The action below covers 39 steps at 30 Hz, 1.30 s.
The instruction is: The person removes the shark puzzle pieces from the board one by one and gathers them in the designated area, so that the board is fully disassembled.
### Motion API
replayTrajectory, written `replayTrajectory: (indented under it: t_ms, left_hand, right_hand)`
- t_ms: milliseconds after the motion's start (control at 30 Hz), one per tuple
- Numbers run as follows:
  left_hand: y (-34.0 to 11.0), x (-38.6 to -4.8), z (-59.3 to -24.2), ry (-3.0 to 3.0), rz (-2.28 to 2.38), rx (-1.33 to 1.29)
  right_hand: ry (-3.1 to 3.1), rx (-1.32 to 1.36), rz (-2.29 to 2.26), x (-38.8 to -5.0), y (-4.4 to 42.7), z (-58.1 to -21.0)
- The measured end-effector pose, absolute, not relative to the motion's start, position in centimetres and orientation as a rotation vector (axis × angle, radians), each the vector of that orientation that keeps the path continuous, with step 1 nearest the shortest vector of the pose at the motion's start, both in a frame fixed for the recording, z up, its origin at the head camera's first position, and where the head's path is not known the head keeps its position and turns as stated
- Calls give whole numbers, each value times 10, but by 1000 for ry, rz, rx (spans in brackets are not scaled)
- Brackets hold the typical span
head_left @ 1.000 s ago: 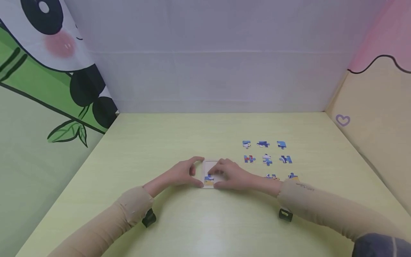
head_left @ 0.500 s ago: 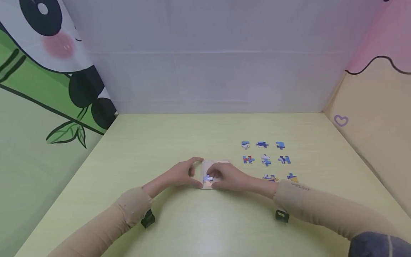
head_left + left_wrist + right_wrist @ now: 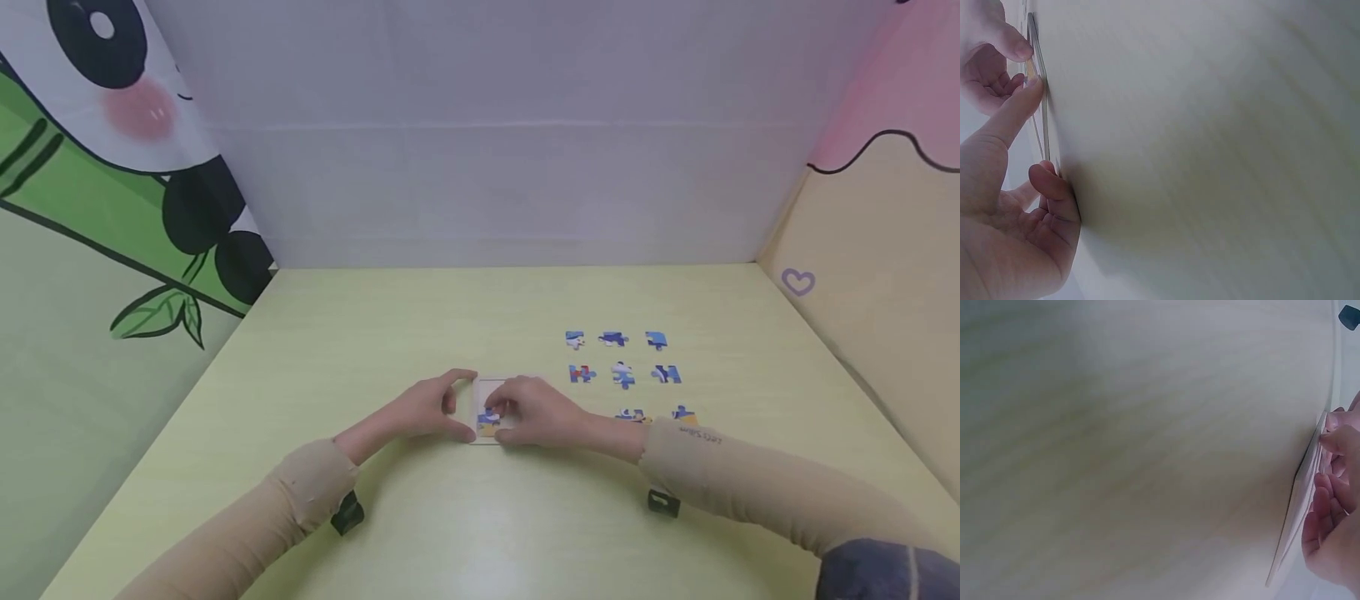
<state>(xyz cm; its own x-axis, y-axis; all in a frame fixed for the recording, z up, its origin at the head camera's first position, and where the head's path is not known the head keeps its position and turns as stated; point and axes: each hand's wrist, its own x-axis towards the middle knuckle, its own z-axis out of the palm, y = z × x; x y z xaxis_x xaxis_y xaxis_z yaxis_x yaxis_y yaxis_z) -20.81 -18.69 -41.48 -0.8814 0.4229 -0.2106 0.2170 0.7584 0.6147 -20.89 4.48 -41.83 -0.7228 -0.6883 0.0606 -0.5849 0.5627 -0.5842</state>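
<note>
A small white puzzle tray (image 3: 486,388) lies on the table, mostly behind my right hand in the head view. My left hand (image 3: 431,406) holds the tray's left side, index finger at the far corner and thumb at the near corner. A blue and yellow jigsaw piece (image 3: 489,423) sits in the tray's near left corner. Thumb and index finger of my right hand (image 3: 543,412) pinch at this piece; the exact contact is partly hidden. In the left wrist view, the left thumb (image 3: 1019,109) touches the tray's edge (image 3: 1046,119). The right wrist view shows the tray (image 3: 1297,512) from the side.
Loose jigsaw pieces lie in rows right of the tray, among them a blue corner piece (image 3: 656,340) and a red and blue piece (image 3: 581,374). The right forearm partly covers the nearest row, including a yellow and blue piece (image 3: 633,415). A pale wall (image 3: 487,192) stands behind the table.
The right fingers shift slightly over the piece in the tray's near left corner. The left hand keeps its place, and the loose pieces stay put; the head view moves slightly.
</note>
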Motion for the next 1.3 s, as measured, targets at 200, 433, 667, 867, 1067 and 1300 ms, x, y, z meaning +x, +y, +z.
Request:
replayTrajectory:
  t_ms: [200,433,667,867,1067,1300]
  left_hand:
    - [-186,-209,-415,2627,835,500]
    - [-185,-210,-415,2630,815,491]
    - [-185,-209,-414,2639,801,473]
    - [-184,-209,-415,2647,794,461]
    - [-185,-209,-417,2642,801,466]
    - [-186,-208,-415,2632,813,469]
  right_hand:
    - [2639,-1111,-910,-208,53,-419]
    - [2639,-1111,-916,-207,63,-417]
    - [2684,-1051,-881,-204,75,-418]
    - [2719,-997,-850,-203,88,-420]
    - [2737,-1010,-850,-202,102,-417]
    - [2750,-1027,-883,-198,117,-415]
